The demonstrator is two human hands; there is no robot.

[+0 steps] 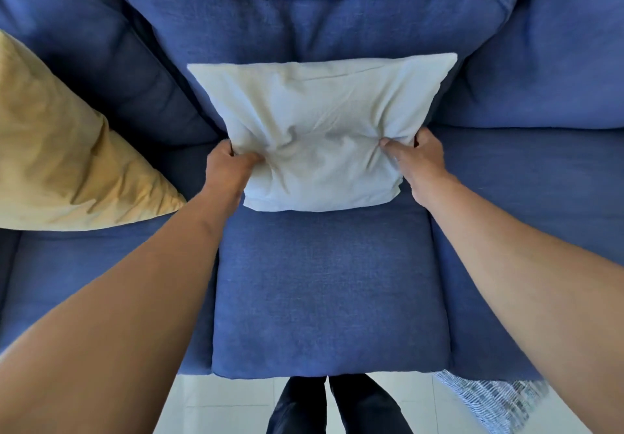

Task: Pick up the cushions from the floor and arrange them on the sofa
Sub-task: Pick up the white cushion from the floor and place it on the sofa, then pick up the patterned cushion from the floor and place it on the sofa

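A white cushion (pixel 320 123) leans against the middle back pad of the blue sofa (pixel 324 292), its lower edge resting on the middle seat. My left hand (pixel 229 165) pinches its lower left side and my right hand (pixel 417 160) pinches its lower right side, wrinkling the cover between them. A yellow cushion (pixel 64 160) stands propped on the left seat, against the left back pad, apart from the white one.
The right seat (pixel 526 197) of the sofa holds nothing in view. Below the sofa's front edge lie a pale tiled floor (pixel 219 403), my dark-trousered legs (pixel 337 406) and a corner of a blue-white patterned rug (pixel 489 400).
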